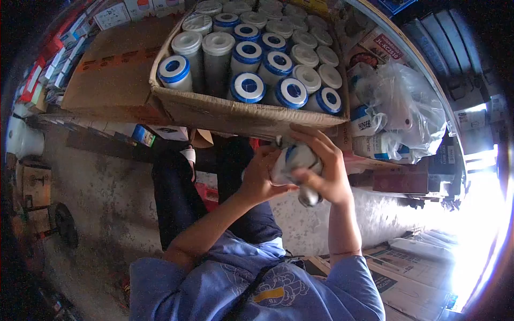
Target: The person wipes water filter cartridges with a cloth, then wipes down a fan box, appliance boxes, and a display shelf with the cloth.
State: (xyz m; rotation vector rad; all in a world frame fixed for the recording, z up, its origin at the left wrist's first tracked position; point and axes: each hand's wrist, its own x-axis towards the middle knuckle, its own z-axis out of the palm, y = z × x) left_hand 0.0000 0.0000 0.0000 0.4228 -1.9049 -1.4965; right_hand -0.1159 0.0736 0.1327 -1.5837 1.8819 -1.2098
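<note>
Before the near wall of the box (246, 111), at the middle of the scene, we have a white thing (289, 166) between our two hands. The left hand (259, 179) is curved around its left side, and the right hand (331, 171) bends over its far and right sides, with the thumb across it. Neither hand is free; both are closed in around the thing.

We judge it to be rather light, because the fingers seem to carry it without strain. Its surface looks smooth, so it may be a little slippery, but if it is stiff or soft we cannot be sure. We would take it around the middle, from both sides, with modest pressure; the shiny end (309, 197) at its near right looks harder.

Our fingers cover much of the thing, and blur around the right thumb makes its form difficult to tell. The box wall hides the lower parts of the near tubes (248, 87), the farthest ones are cut off above, and strong light (479, 214) on the right washes out what lies there
</note>
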